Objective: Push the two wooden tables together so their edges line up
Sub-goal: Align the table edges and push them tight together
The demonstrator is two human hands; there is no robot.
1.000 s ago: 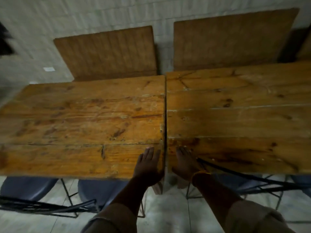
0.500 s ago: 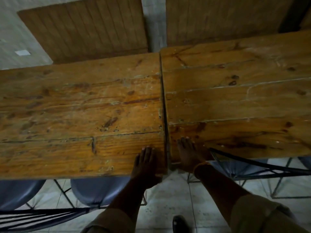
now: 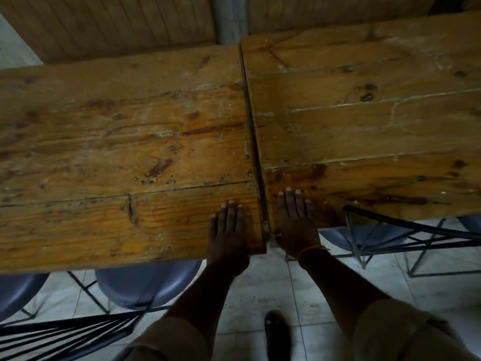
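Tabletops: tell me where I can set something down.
Left table is bare left of and beyond the left hand. Right table is bare right of and beyond the right hand. Crowded only at the near seam, where both hands lie flat.

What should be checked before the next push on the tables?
1. Left hand flat on left table: ok.
2. Right hand flat on right table: ok.
3. Seam closed: ok, only a thin line shows.
4. Near edges flush: not ok, the left table's edge sits nearer the person than the right's.
5. Far edges flush: not ok, stepped the same way.
6. Chairs clear of the table legs: cannot tell.
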